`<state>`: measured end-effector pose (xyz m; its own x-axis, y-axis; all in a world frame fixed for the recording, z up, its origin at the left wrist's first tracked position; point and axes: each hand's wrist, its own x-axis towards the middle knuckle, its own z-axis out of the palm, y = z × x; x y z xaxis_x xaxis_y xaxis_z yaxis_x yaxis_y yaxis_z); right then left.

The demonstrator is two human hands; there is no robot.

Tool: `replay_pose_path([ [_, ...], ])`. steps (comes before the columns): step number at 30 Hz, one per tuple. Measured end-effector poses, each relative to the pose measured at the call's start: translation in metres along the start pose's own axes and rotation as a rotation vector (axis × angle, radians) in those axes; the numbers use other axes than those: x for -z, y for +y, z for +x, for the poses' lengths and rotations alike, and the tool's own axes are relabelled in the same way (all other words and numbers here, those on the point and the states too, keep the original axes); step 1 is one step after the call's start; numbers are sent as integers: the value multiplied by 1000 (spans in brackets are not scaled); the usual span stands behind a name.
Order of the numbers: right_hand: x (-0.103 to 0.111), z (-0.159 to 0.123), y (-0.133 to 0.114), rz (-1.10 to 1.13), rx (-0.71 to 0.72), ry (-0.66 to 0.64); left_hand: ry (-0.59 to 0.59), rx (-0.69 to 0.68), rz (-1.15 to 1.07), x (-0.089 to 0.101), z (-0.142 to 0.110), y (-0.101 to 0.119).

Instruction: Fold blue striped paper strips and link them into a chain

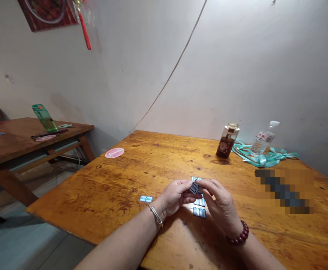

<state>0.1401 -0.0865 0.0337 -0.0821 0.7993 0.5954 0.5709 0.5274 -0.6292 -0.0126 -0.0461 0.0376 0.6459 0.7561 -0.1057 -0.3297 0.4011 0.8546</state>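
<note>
Over the table, my left hand (177,197) pinches a small blue-and-white card (193,187) marked with rectangular outlines. My right hand (218,200) meets it from the other side, thumb and fingers closed at the card's right edge and hiding part of it. Whether one piece or more is held, I cannot tell. Similar cards lie flat below and behind the hands: a near one (199,212), one partly covered (199,202), and one at the back (197,179). A separate card (146,198) rests left of my left wrist.
A dark-filled bottle (226,141), a clear water bottle (262,140) and turquoise ribbon (270,159) occupy the wooden table's (141,161) back right. A pink disc (114,152) lies at back left. A pixelated dark object (283,191) is at right. Another table (74,129) carries a green bottle (45,118).
</note>
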Motion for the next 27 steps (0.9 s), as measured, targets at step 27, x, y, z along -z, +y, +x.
replay_pose_path([
  [27,6,9,0,818,-607,-110,-7,57,-88,3,0,4],
])
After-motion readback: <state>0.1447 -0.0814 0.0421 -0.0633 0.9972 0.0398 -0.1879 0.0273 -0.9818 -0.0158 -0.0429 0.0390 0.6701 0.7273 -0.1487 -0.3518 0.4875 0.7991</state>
